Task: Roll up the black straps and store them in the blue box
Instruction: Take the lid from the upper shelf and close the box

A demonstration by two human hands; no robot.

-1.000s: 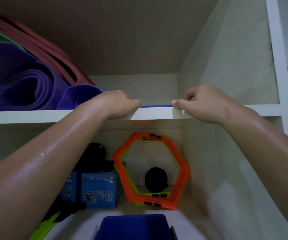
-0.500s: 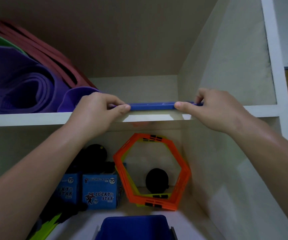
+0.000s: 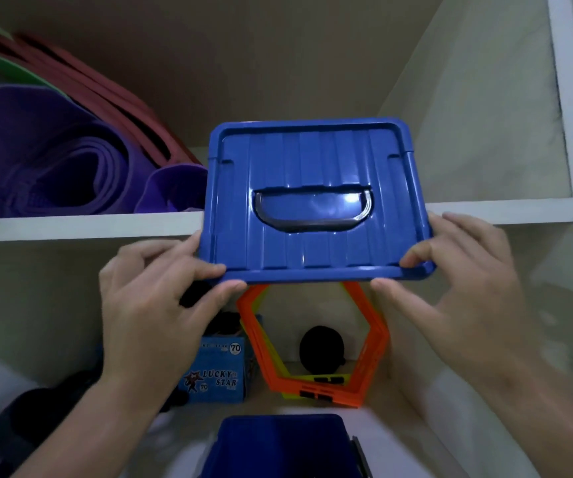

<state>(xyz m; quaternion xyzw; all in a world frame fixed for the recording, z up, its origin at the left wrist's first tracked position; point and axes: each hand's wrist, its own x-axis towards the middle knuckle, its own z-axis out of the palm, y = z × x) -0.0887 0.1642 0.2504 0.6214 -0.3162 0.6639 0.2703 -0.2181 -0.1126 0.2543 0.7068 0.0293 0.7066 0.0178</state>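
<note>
A blue plastic lid (image 3: 312, 167) with a dark recessed handle is held in the air in front of the upper shelf, its top facing me. My left hand (image 3: 160, 305) pinches its near left corner. My right hand (image 3: 457, 291) pinches the near right corner. The blue box (image 3: 278, 443) stands open on the lower shelf at the bottom centre, its inside dark. A black rolled item (image 3: 321, 351) sits at the back of the lower shelf, behind the orange hexagon rings. No strap is plainly seen.
Rolled purple and red mats (image 3: 53, 167) fill the upper shelf's left side. Orange and yellow hexagon rings (image 3: 316, 381) lean at the back of the lower shelf. Light blue cartons (image 3: 217, 374) stand left of them. The cabinet's white side wall (image 3: 485, 150) is on the right.
Both hands have pulled the blue lid off the upper shelf toward me and lowered it. Earlier only its front edge showed at the shelf's lip.
</note>
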